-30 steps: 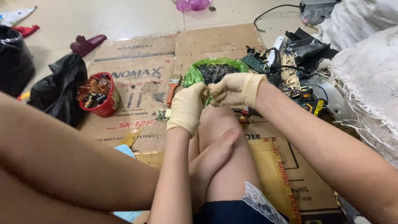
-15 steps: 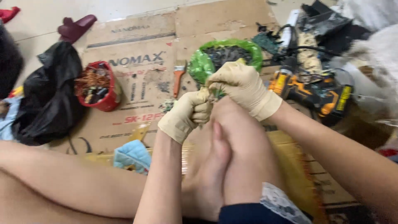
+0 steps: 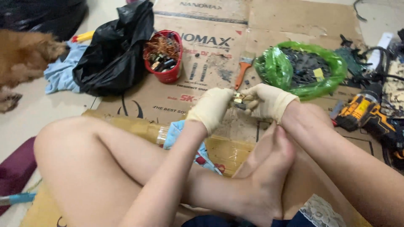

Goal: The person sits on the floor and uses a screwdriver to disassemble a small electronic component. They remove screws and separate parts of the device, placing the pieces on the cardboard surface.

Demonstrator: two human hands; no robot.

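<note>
Both my hands wear cream latex gloves and meet above the cardboard sheet (image 3: 269,25). My left hand (image 3: 212,108) and my right hand (image 3: 269,101) pinch a small dark and yellowish part (image 3: 238,101) between their fingertips. My crossed bare legs lie under my forearms. Just beyond the hands lies a small brush with an orange handle (image 3: 241,72). A green plastic bag (image 3: 275,67) full of dark small parts sits to the right of it.
A red tub (image 3: 170,75) of copper wire and components stands at the back left, beside a black plastic bag (image 3: 113,52). A yellow and black cordless drill (image 3: 365,114) lies at the right. A brown dog (image 3: 23,59) is at the far left.
The view has swung left and down, bringing the dog and black bag into sight. My hands have moved off the green bag and closed together on the small part.
</note>
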